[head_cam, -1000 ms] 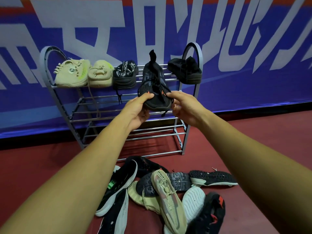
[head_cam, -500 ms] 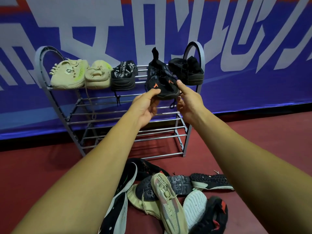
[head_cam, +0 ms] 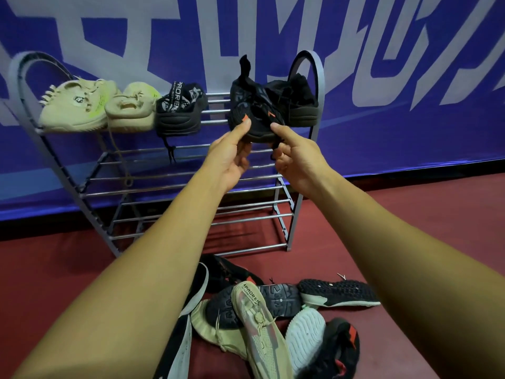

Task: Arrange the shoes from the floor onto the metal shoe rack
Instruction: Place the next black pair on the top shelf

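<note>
1. Left hand [head_cam: 231,157] and right hand [head_cam: 296,160] each pinch the black shoe [head_cam: 255,110] by its near edge.
2. Shoe sits above both hands, at the rack's [head_cam: 318,77] top shelf.

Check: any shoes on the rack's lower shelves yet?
No. The metal shoe rack has shoes only on its top shelf, where both hands are placing the black shoe; the lower shelves hold only dangling laces.
</note>
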Demonstrator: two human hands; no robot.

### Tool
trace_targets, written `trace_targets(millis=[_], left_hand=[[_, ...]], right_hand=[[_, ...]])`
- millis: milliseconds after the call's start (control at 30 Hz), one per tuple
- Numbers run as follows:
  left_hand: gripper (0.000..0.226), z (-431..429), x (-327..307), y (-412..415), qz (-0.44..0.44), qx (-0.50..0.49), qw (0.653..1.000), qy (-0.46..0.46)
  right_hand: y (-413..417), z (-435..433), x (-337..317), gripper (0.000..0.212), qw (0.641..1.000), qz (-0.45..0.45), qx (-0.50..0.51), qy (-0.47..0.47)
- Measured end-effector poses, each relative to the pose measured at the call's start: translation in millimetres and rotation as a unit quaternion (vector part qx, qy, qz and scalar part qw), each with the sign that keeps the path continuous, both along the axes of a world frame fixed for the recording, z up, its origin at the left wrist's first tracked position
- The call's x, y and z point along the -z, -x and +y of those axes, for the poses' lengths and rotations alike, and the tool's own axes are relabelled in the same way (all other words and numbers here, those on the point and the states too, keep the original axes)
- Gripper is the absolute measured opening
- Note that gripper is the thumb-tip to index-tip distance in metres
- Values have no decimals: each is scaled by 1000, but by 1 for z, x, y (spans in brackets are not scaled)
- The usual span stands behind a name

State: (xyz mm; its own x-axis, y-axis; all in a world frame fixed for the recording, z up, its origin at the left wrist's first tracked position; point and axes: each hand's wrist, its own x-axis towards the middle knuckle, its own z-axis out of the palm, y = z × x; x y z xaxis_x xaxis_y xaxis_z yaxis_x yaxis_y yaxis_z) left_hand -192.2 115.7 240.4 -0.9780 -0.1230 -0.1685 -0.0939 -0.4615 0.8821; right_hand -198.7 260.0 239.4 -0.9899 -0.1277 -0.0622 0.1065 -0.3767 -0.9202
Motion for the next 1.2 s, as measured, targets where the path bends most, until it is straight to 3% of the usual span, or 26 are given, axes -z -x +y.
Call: trace_targets(millis=[200,367,600,733,867,1033,1100,1200], left_hand=[[13,-10,-1,0,1,29,999,44],[10,-15,-4,-5,1,33,995,89],[7,-16,-7,-5,-8,8,996,93],[7,-15,0,-19,-7,-5,989,148],[8,-30,16,-47,3,-6,965,261],[13,-63,41,-94,-49,85,897,432],[18,-81,50,-111,-74,120,890,433],[17,-106,60,-133,-93,134,870,465]], right_hand=[[15,-24,-5,18,997,-12,75,18],[26,-39,1,30,989,-22,141,32],[17,-36,7,40,993,-20,120,-9],[-1,-27,23,43,990,-34,133,-33],[-26,-25,44,39,986,-75,70,-129],[-56,-42,60,55,957,-49,-65,-279],[-69,-50,63,62,930,-23,-119,-346],[-84,-59,72,60,861,49,-191,-469]])
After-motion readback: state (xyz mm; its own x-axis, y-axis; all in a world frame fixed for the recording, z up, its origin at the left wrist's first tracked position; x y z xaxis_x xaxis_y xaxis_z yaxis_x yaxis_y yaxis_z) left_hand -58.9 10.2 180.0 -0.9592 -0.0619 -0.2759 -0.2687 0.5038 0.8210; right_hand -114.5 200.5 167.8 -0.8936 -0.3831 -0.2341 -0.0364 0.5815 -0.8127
